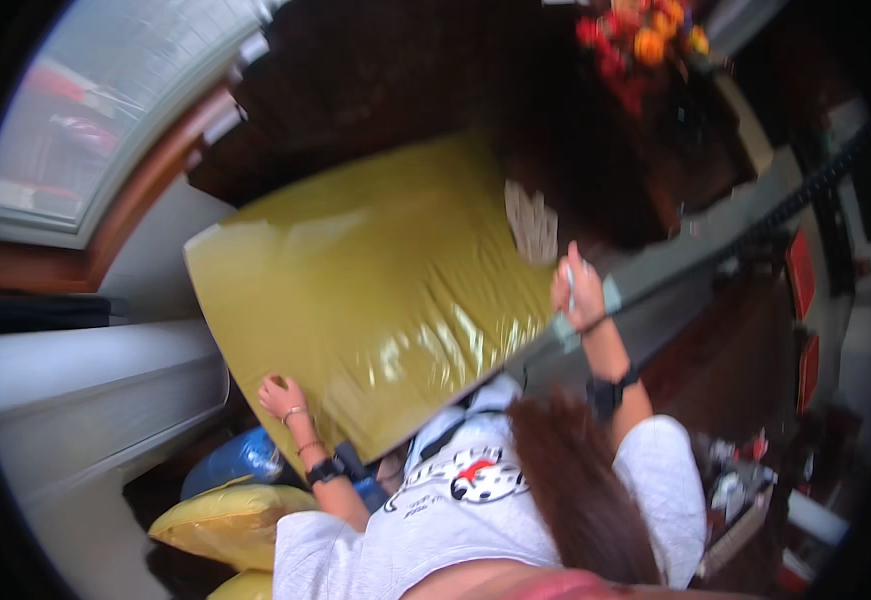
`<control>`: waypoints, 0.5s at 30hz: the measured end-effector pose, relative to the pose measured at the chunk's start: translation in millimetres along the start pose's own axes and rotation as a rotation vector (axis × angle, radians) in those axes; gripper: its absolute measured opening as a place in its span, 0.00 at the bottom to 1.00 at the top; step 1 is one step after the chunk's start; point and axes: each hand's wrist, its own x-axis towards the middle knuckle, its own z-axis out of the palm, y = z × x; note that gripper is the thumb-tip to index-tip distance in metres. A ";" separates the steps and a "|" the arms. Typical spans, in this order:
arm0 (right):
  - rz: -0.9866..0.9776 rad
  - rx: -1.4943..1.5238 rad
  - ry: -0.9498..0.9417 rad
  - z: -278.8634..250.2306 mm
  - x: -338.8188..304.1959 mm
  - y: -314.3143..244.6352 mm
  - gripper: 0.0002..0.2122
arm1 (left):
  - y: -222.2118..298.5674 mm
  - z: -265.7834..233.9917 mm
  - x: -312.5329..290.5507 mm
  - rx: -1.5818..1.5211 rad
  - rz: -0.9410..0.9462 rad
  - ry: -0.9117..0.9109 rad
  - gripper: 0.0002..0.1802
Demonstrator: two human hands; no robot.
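One bare left hand (281, 398), seen in the head view, rests loosely curled at the near left edge of a large, glossy, yellow-covered rectangular slab (356, 280); whether it pinches anything, I cannot tell. The right hand (578, 290) is closed around a slim, pale, stick-like object (571, 284), by the slab's right corner. The slab lies in front of the person. Along its right side is a crumpled, off-white, cloth-like item (533, 222). A plump, shiny yellow cushion (226, 525) sits at lower left.
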 end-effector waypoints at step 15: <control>-0.331 -0.288 -0.327 56.9 -43.8 76.6 0.12 | 260.4 -88.6 -148.9 -1.355 0.763 -1.131 0.30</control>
